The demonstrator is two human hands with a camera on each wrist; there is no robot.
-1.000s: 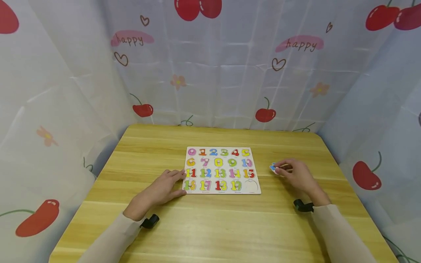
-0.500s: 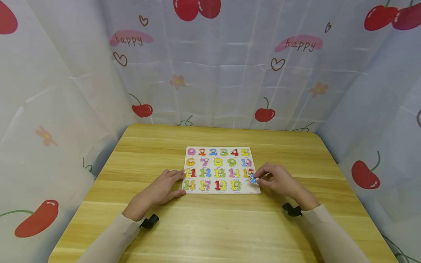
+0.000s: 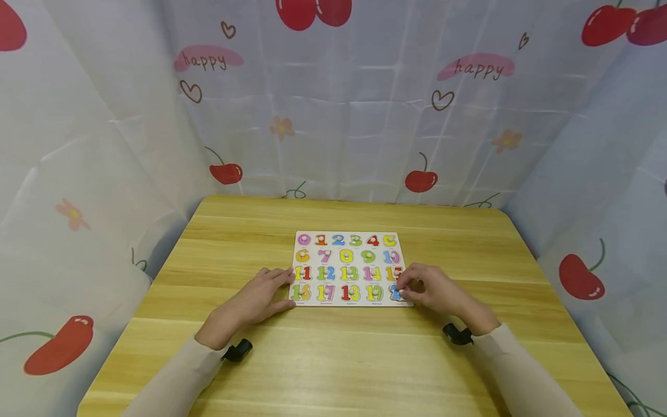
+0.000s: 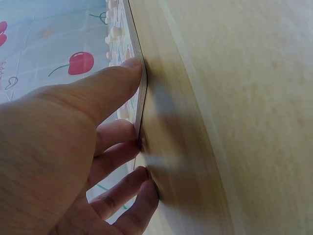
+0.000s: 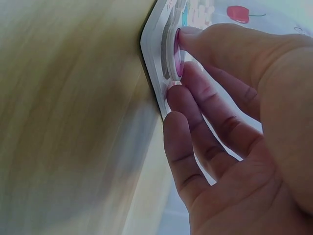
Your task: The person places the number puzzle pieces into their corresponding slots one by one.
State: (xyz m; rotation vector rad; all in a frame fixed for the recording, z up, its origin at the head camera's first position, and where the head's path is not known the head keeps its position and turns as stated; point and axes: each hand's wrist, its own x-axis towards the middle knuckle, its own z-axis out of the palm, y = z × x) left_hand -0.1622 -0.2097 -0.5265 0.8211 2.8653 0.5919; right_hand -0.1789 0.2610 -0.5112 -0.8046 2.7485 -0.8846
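Observation:
A white number puzzle board (image 3: 312, 300) lies flat on the table, its coloured number pieces set in rows. My left hand (image 3: 263, 296) rests at the board's left side; in the left wrist view its thumb (image 4: 117, 81) lies on the edge and the other fingers sit along the rim. At the bottom right corner, my right hand (image 3: 435, 292) pinches a number puzzle piece (image 3: 394, 292), blue at its left part. The right wrist view shows that puzzle piece (image 5: 177, 58), with a pink face, standing slightly proud of its recess under the thumb. The fingers hide part of it.
The wooden table (image 3: 333, 359) extends around the board on all sides. A white curtain (image 3: 333, 127) printed with cherries encloses the back and sides. Each wrist carries a small black camera, such as the right wrist's camera (image 3: 457, 334).
My right hand has carried the number piece leftward from the table right of the board, onto the bottom right recess. The left hand has stayed at the board's left edge.

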